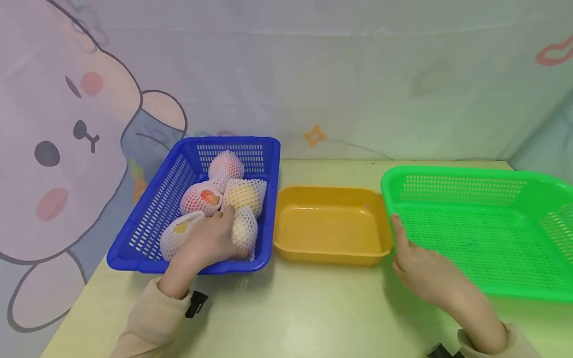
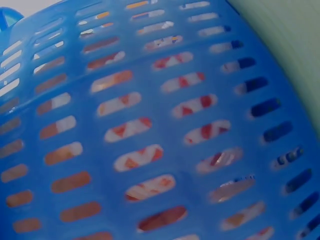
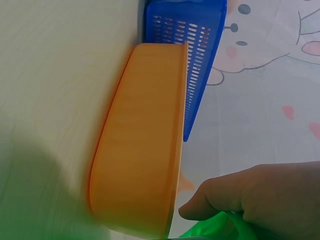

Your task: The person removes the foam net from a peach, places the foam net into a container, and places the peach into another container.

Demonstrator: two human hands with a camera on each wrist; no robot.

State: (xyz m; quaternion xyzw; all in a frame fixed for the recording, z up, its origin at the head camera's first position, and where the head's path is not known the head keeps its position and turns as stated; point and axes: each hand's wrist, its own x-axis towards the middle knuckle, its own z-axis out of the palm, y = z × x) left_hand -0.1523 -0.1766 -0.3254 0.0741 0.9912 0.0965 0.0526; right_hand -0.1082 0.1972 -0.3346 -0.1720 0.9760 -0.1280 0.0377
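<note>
My left hand [image 1: 208,238] reaches into a blue basket [image 1: 190,263]. Its fingers and thumb grip a white-netted fruit [image 1: 244,231] at the front right of that basket. Around it lie other fruits in foam netting: a yellowish one [image 1: 243,195], two reddish ones [image 1: 226,166] and a pale one [image 1: 172,238] partly behind the hand. In the left wrist view the blue basket's slotted wall [image 2: 150,110] hides the hand. At the left rim of a green basket [image 1: 465,171], my right hand [image 1: 425,271] holds on, index finger along the edge. Its thumb [image 3: 205,200] shows beside the green rim.
Between the two baskets sits a shallow orange tray [image 1: 331,256], close against both. All three stand on a pale wooden table [image 1: 313,308]. Behind them hangs a printed cloth [image 1: 335,74] with a cartoon bear.
</note>
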